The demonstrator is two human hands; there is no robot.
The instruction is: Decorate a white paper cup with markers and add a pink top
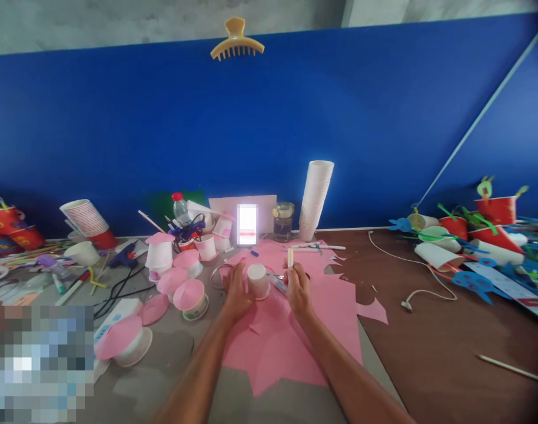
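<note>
A white paper cup (257, 279) stands upside down on a large sheet of pink paper (335, 330). My left hand (237, 293) curves round its left side, fingers behind and thumb in front, gripping it. To the right of the cup, my right hand (298, 287) is closed round a pale, pen-like stick (291, 259) held upright; its exact kind is unclear. Scissors (278, 282) lie between the cup and my right hand, partly hidden. A blue cap (254, 253) rests on the paper just beyond the cup.
Several cups with pink paper tops (190, 294) stand on the left. A leaning cup stack (315, 200), a jar (283, 221) and a lit phone (247, 225) are at the back. Coloured cup crafts (494, 235) and a white cable (432, 291) lie on the right.
</note>
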